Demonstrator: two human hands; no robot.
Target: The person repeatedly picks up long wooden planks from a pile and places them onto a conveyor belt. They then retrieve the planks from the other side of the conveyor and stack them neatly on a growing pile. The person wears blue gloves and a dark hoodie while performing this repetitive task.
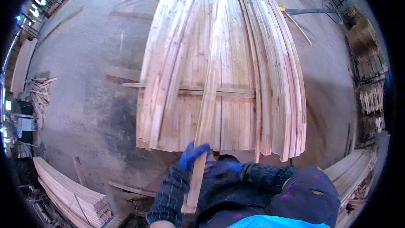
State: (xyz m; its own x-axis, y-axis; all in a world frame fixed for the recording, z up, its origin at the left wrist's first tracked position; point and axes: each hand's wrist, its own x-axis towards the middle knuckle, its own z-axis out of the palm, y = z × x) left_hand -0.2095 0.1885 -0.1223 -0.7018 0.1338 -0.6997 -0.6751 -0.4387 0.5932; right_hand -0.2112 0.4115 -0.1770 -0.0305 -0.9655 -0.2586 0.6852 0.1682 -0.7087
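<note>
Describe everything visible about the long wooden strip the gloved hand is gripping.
The wooden strip is a long, narrow, pale plank of raw sawn timber. It lies lengthwise on top of the stack of boards, its near end overhanging the stack's edge toward the person. The left hand, in a blue glove, grips it near that end; the right hand is beside it, contact unclear.

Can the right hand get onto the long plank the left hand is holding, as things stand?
Probably yes. The right hand sits right beside the long plank, near the left hand gripping it, with nothing visible between them; motion blur hides whether it already touches.
</note>
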